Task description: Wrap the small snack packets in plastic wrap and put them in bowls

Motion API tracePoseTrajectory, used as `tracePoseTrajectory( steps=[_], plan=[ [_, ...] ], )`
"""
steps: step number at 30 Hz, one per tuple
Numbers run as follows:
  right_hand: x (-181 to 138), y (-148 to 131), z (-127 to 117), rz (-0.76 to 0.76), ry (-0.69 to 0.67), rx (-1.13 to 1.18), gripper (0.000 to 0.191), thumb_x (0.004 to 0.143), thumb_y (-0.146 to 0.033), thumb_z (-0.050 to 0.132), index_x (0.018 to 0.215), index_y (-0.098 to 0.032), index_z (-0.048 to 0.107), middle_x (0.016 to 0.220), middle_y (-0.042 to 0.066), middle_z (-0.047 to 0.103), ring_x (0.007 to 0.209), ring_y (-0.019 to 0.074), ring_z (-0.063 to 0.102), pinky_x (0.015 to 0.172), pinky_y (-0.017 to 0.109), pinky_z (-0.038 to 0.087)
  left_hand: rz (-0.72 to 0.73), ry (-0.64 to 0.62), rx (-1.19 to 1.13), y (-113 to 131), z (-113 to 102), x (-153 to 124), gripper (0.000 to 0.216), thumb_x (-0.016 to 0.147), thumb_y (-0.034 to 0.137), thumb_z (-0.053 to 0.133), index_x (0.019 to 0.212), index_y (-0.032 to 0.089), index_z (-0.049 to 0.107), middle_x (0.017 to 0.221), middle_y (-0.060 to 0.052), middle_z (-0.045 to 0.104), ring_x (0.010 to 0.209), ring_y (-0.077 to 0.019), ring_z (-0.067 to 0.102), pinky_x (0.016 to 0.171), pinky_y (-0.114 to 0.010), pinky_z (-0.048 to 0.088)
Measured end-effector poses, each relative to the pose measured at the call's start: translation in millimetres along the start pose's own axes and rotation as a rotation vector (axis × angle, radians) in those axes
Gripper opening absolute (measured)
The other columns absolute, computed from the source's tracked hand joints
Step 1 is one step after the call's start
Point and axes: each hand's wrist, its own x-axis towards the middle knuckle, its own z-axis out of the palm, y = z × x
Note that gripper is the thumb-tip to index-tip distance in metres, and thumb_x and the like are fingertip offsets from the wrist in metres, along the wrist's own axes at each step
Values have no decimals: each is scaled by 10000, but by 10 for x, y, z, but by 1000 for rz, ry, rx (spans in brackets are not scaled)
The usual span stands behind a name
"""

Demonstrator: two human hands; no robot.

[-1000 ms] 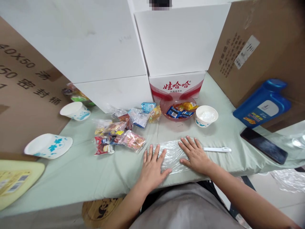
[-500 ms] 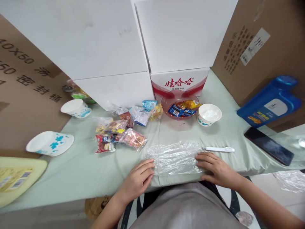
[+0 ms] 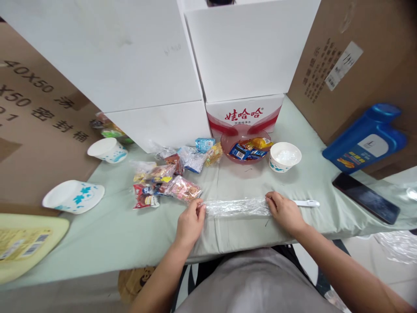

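A clear plastic bag (image 3: 237,207) lies folded into a narrow strip on the pale green tablecloth (image 3: 107,234) near the front edge. My left hand (image 3: 190,222) pinches its left end with closed fingers. My right hand (image 3: 284,211) pinches its right end the same way. A white pen-like tool (image 3: 306,203) lies just right of my right hand. Several snack packets (image 3: 163,184) are heaped to the upper left of the strip.
A pink bowl (image 3: 245,149) with snacks and a paper cup (image 3: 285,157) stand behind the strip. Two more paper bowls (image 3: 73,196) (image 3: 107,150) sit at left. A black phone (image 3: 365,198) and blue bottle (image 3: 365,138) are at right. White and cardboard boxes (image 3: 241,48) wall the back.
The bag lay spread flat under my open palms. My hands moved to its near edge, then folded it away from me into a narrow strip, gripping both ends.
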Motion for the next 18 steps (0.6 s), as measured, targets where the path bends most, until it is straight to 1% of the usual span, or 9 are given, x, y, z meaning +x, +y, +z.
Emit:
tracePoseTrajectory(
  steps=[3,6,8,9,10,12,14,16,18],
  plan=[
    [72,-61,49,2,-35,-184,280,990,-317,362,1049,-199,608,981,76,694,732,207,663,619,296,417,46,58,95,-37,47,-1,205,878,284,505,1017,186,619,809,-46,698,707,-205,675,661,-306,529],
    [69,-85,61,-7,-45,-249,291,995,-329,360,1037,-198,616,948,78,667,685,198,639,596,295,398,150,180,208,0,10,-22,209,885,237,504,1038,171,629,936,-106,666,869,-251,647,771,-369,522],
    [44,-87,52,-24,0,-228,284,988,-322,376,1077,-189,610,997,94,644,768,214,638,650,304,429,241,272,259,83,-29,-50,195,892,199,500,1020,167,645,970,-125,636,935,-266,616,830,-399,502],
    [31,-86,45,-39,29,-214,281,980,-325,395,1098,-181,606,1035,108,631,843,232,632,705,317,448,303,278,256,139,-40,-68,194,898,177,492,1008,173,651,969,-120,629,936,-257,608,845,-397,495],
    [20,-85,38,-58,56,-203,278,969,-330,420,1107,-173,603,1067,122,618,920,254,614,768,338,459,368,248,239,199,-42,-89,203,905,159,480,1007,180,654,970,-110,628,926,-242,605,851,-388,493],
    [3,-81,24,-87,77,-189,255,941,-340,471,1061,-166,614,1066,138,607,1004,289,570,868,389,454,455,107,207,316,-15,-128,235,921,154,459,1054,195,649,1003,-95,636,910,-225,598,842,-371,498],
    [-12,-72,14,-107,44,-167,193,917,-327,501,942,-178,621,989,131,611,974,296,558,890,421,453,435,-25,236,407,42,-150,252,928,185,466,1116,196,634,1056,-99,641,909,-238,590,817,-384,505],
    [-44,-55,1,-123,13,-94,147,902,-286,498,839,-196,596,933,114,612,934,280,568,882,424,463,368,-86,309,466,106,-148,267,919,225,502,1153,185,625,1103,-113,640,925,-269,583,793,-415,507],
    [-107,-34,-23,-124,13,50,143,895,-265,473,789,-212,554,967,108,619,949,258,586,865,404,481,341,-126,358,511,160,-131,302,908,236,528,1193,183,613,1171,-123,632,978,-296,579,812,-445,502]
  ],
)
